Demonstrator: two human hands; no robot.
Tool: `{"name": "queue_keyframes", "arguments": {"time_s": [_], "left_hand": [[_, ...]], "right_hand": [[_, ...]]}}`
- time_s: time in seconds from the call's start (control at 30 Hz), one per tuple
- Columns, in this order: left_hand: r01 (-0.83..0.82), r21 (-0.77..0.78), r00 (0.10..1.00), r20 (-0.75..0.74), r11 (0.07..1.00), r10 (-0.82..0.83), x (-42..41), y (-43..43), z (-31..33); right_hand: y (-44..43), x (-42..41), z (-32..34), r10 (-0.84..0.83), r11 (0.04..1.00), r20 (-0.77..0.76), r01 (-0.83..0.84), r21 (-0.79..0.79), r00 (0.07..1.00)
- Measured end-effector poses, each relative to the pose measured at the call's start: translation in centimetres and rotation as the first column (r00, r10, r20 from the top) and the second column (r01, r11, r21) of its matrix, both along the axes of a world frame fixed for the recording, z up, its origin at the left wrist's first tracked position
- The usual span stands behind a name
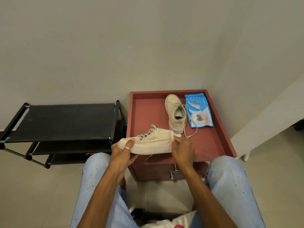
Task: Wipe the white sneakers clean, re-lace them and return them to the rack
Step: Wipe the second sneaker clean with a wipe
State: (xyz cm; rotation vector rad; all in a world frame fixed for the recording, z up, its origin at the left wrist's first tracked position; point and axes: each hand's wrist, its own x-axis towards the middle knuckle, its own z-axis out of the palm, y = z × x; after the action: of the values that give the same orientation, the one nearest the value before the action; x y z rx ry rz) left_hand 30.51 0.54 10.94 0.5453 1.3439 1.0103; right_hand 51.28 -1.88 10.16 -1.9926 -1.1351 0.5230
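Observation:
I hold one white sneaker (148, 142) on its side above the front edge of the red cabinet top (148, 112). My left hand (124, 153) grips its toe end, thumb on top. At the heel, my right hand (181, 149) pinches a small white wipe (177, 136) against the shoe. The second white sneaker (175, 112) stands on the cabinet top behind, its lace (190, 127) loose and trailing forward. Left of the cabinet stands the black shoe rack (65, 120), its shelves bare.
A blue pack of wet wipes (199, 112) lies to the right of the second sneaker. The cabinet has drawer handles (174, 171) facing me, between my knees. Walls close in behind and on the right. Something white and red (172, 223) lies in my lap.

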Motion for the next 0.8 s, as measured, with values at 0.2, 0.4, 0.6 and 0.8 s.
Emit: {"name": "queue_keyframes", "arguments": {"time_s": [0.2, 0.4, 0.6, 0.8], "left_hand": [[0.014, 0.002, 0.999, -0.047, 1.000, -0.014, -0.1, -0.4, -0.1], [0.074, 0.019, 0.988, -0.138, 0.997, -0.071, 0.2, -0.9, 1.0], [0.077, 0.054, 0.992, -0.105, 0.996, -0.071, 0.5, -1.7, 2.5], [0.093, 0.008, 0.995, 0.027, 0.996, -0.093, -0.1, -1.8, 3.0]], "right_hand": [[1.6, 3.3, -1.9, 0.040, 0.979, -0.288, -0.095, -0.181, 0.957], [0.2, 1.1, 0.2, 0.085, 0.987, 0.090, -0.072, -0.141, 0.992], [-2.6, -5.8, 2.1, 0.301, 0.934, 0.270, -0.340, 0.110, 0.914], [-3.2, -9.1, 4.4, 0.362, 0.883, 0.303, -0.428, 0.191, 0.881]]}}
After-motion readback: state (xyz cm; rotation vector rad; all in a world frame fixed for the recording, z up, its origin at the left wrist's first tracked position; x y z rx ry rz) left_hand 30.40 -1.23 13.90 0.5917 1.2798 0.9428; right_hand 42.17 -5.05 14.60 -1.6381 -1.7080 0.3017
